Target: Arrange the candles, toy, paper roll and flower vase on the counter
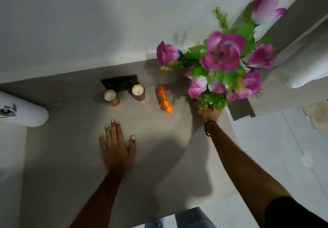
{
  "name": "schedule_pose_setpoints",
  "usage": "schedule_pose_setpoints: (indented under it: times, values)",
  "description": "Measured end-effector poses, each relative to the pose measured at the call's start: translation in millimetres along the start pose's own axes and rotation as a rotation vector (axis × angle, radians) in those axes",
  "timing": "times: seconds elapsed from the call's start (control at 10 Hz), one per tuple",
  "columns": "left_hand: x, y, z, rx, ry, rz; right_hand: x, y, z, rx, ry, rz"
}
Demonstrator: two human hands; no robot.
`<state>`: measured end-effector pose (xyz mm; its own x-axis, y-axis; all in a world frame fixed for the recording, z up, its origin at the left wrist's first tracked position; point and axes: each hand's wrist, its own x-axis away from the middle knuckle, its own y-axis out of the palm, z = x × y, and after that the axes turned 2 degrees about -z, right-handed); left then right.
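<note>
One counter (74, 156) | flower vase (220, 62) at right edge, base hidden, gripped by right hand (210, 113) | paper roll (23, 111) far left | left hand (116, 145) flat, fingers spread | two candles (111, 97) at rear | toy (164, 99) between candles and vase

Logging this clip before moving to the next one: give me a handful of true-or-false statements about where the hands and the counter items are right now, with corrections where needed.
1. The right hand has its grip at the base of the pink flower bouquet. True.
2. The left hand holds a candle. False: it lies flat and open on the counter, holding nothing.
3. Two candles stand upright in front of a black object near the wall. True.
4. The orange toy tiger sits left of both candles. False: it lies to their right, between them and the flowers.
5. The white paper roll lies at the counter's left edge. True.
</note>
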<state>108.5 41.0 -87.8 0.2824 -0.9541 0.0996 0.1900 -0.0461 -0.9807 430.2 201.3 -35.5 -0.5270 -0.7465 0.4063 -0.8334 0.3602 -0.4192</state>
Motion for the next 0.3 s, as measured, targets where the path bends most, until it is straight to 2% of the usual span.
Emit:
schedule_pose_setpoints:
  times: [0.1, 0.2, 0.3]
  values:
    - [-0.2, 4.9, -1.2, -0.009, 0.001, -0.002, 1.1, 0.1, -1.3, 0.008, 0.024, 0.001]
    - [-0.9, -3.8, 0.6, -0.001, 0.005, -0.011, 5.7, -1.6, -8.4, 0.041, -0.029, -0.006]
    - [2.0, -4.9, 3.4, 0.009, 0.015, -0.021, 22.7, -7.7, -5.0, 0.135, -0.183, 0.072]
